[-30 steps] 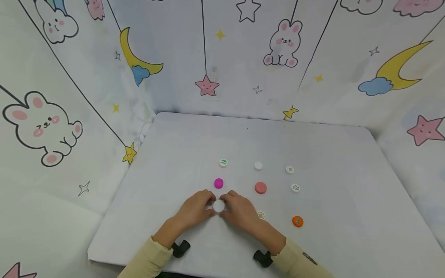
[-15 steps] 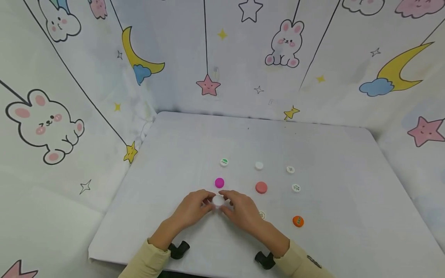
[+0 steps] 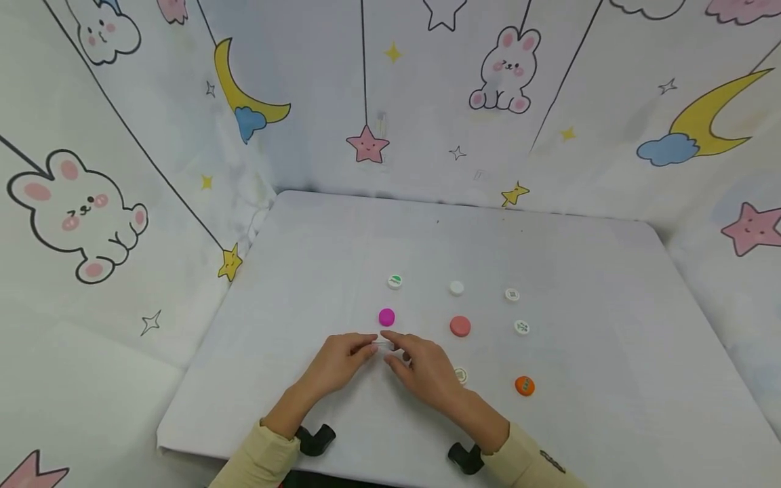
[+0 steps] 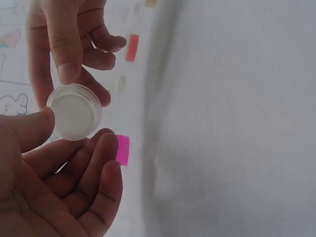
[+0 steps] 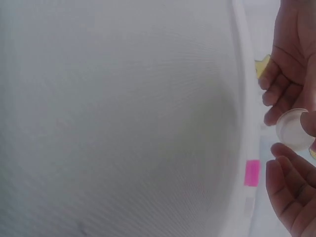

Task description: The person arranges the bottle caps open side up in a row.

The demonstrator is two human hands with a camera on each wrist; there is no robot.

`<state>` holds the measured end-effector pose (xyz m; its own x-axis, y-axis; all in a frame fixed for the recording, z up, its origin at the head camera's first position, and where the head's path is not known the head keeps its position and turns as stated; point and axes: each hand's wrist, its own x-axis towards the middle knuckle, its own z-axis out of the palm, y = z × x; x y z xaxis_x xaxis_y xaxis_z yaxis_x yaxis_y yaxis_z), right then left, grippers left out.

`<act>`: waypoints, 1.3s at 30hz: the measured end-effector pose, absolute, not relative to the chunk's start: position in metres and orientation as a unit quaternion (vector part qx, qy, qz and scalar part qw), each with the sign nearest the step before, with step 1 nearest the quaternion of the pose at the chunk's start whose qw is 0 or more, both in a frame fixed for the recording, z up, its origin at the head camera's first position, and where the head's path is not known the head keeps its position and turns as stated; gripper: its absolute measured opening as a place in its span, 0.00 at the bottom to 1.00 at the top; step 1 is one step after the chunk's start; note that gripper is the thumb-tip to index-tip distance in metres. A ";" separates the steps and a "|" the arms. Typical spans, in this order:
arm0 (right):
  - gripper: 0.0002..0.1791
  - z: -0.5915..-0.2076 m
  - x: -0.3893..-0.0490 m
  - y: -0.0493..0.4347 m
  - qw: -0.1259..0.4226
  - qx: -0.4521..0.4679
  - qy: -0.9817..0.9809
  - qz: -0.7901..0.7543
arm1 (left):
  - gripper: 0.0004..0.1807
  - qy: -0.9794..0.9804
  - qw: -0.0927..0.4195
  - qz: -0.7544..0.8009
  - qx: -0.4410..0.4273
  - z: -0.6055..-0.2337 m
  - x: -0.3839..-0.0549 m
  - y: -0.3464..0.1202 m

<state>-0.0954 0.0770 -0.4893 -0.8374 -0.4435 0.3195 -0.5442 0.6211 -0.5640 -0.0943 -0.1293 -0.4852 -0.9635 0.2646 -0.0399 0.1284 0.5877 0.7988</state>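
My left hand (image 3: 335, 362) pinches a small round whitish cap (image 4: 74, 118) between thumb and index finger. Raised over the table, the cap stands tilted nearly edge-on in the head view. The left wrist view shows its shallow round face and thin translucent rim. My right hand (image 3: 427, 369) is just right of the cap, index fingertip above its edge and thumb lower, with a gap between them. Its fingertips are right at the rim in the left wrist view. Just beyond the hands lies a magenta disc (image 3: 387, 317).
On the white table (image 3: 293, 271) lie a coral disc (image 3: 460, 326), an orange disc (image 3: 525, 386) and several white caps, such as one with a green mark (image 3: 395, 281). Another cap (image 3: 461, 375) is partly behind the right wrist. A patterned cloth (image 3: 415, 122) hangs around.
The cap has come up and slightly away from me, tilting from face-up to nearly edge-on in the head view. The right thumb has moved away from its edge.
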 end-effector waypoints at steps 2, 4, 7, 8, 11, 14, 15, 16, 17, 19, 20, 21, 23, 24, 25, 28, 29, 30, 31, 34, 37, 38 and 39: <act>0.26 -0.490 -0.095 0.076 0.080 0.277 -0.894 0.342 | 0.18 0.880 0.080 0.457 0.099 -0.486 -0.094 -0.130; 0.28 -0.490 -0.094 0.076 0.085 0.280 -0.891 0.347 | 0.18 0.874 0.079 0.471 0.087 -0.486 -0.093 -0.130; 0.31 -0.491 -0.094 0.075 0.089 0.284 -0.889 0.349 | 0.16 0.867 0.074 0.488 0.068 -0.487 -0.094 -0.128; 0.32 -0.491 -0.093 0.075 0.091 0.285 -0.888 0.349 | 0.16 0.864 0.073 0.494 0.062 -0.487 -0.094 -0.128; 0.34 -0.491 -0.093 0.074 0.091 0.288 -0.890 0.342 | 0.15 0.851 0.073 0.518 0.046 -0.485 -0.094 -0.127; 0.34 -0.491 -0.094 0.073 0.086 0.286 -0.894 0.333 | 0.15 0.839 0.079 0.537 0.035 -0.483 -0.094 -0.127; 0.34 -0.490 -0.095 0.073 0.083 0.284 -0.897 0.330 | 0.16 0.836 0.082 0.542 0.032 -0.482 -0.094 -0.127; 0.34 -0.490 -0.095 0.073 0.081 0.282 -0.898 0.328 | 0.17 0.833 0.086 0.546 0.030 -0.481 -0.094 -0.127; 0.34 -0.490 -0.096 0.072 0.079 0.278 -0.900 0.325 | 0.18 0.831 0.089 0.548 0.030 -0.481 -0.094 -0.127; 0.33 -0.490 -0.096 0.072 0.074 0.272 -0.903 0.324 | 0.18 0.831 0.096 0.547 0.038 -0.481 -0.093 -0.127; 0.32 -0.490 -0.097 0.072 0.072 0.270 -0.904 0.323 | 0.18 0.832 0.098 0.544 0.047 -0.481 -0.092 -0.127; 0.32 -0.491 -0.097 0.072 0.070 0.268 -0.905 0.324 | 0.18 0.835 0.101 0.538 0.055 -0.482 -0.092 -0.127; 0.30 -0.492 -0.097 0.072 0.064 0.265 -0.906 0.325 | 0.18 0.844 0.102 0.521 0.073 -0.484 -0.090 -0.128; 0.30 -0.493 -0.096 0.072 0.060 0.264 -0.906 0.326 | 0.18 0.850 0.102 0.511 0.081 -0.485 -0.090 -0.128; 0.29 -0.494 -0.097 0.072 0.059 0.264 -0.906 0.324 | 0.18 0.855 0.100 0.502 0.088 -0.487 -0.089 -0.128; 0.27 -0.495 -0.096 0.073 0.048 0.263 -0.909 0.320 | 0.18 0.871 0.088 0.471 0.103 -0.491 -0.089 -0.127; 0.27 -0.495 -0.096 0.073 0.041 0.261 -0.911 0.318 | 0.18 0.876 0.084 0.463 0.107 -0.492 -0.088 -0.126; 0.27 -0.495 -0.096 0.073 0.034 0.258 -0.912 0.316 | 0.18 0.880 0.079 0.456 0.112 -0.493 -0.088 -0.125; 0.27 -0.495 -0.096 0.073 0.027 0.256 -0.914 0.314 | 0.18 0.883 0.074 0.449 0.117 -0.494 -0.088 -0.125; 0.26 -0.496 -0.094 0.072 0.010 0.251 -0.918 0.309 | 0.18 0.891 0.063 0.431 0.129 -0.496 -0.087 -0.124; 0.26 -0.498 -0.094 0.072 0.005 0.246 -0.922 0.300 | 0.18 0.898 0.056 0.413 0.139 -0.497 -0.087 -0.123; 0.26 -0.499 -0.094 0.071 0.005 0.245 -0.923 0.298 | 0.19 0.901 0.054 0.406 0.142 -0.497 -0.087 -0.123; 0.26 -0.499 -0.094 0.071 0.005 0.244 -0.923 0.296 | 0.19 0.904 0.052 0.399 0.145 -0.497 -0.087 -0.123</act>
